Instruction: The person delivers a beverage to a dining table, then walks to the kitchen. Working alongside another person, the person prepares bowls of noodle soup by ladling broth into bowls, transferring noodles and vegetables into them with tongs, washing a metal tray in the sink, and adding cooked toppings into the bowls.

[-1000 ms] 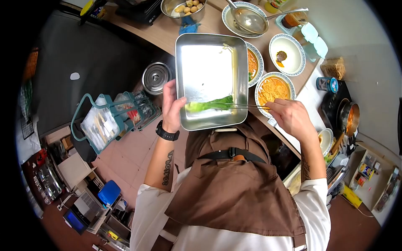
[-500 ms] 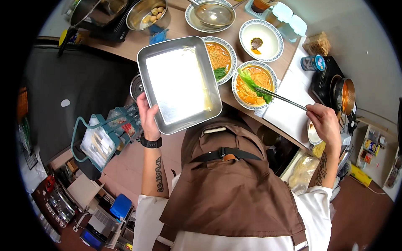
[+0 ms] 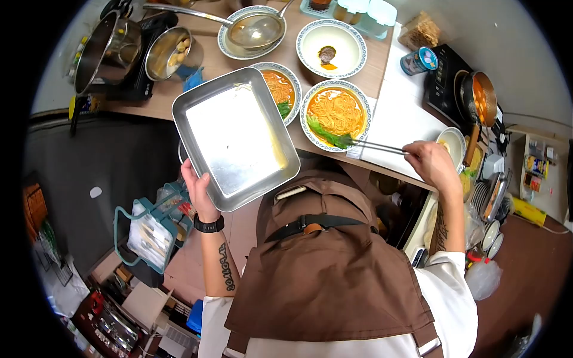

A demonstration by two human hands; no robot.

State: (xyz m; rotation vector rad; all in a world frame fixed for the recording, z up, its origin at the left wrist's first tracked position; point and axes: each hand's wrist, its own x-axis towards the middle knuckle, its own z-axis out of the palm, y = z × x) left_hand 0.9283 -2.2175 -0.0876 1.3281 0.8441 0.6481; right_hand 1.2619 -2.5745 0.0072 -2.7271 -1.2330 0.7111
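Observation:
My left hand (image 3: pixel 200 190) grips a rectangular metal tray (image 3: pixel 230 140) by its near left side and holds it tilted beside the counter's edge. A little liquid shows along the tray's right side. Chopsticks (image 3: pixel 379 147) are pinched in my right hand (image 3: pixel 431 164), their tips at the green leafy vegetable (image 3: pixel 325 132). The leaves lie along the near left rim of a noodle bowl (image 3: pixel 336 113) with orange broth. Partly covered by the tray is a second noodle bowl (image 3: pixel 280 89), also with greens. Behind stands a bowl with dark and orange paste (image 3: pixel 329 51).
A strainer (image 3: pixel 256 31) rests over a bowl at the back. To the left are a metal pot with pale round pieces (image 3: pixel 173 53) and a large pot (image 3: pixel 110 51). On the right, a pan of orange liquid (image 3: pixel 477 98) sits on a black cooker (image 3: pixel 444 77), near a white bowl (image 3: pixel 453 146).
The greens have gone from across the bowl's middle down to its near left edge, with the chopsticks lower. My view has shifted, so the counter appears further left.

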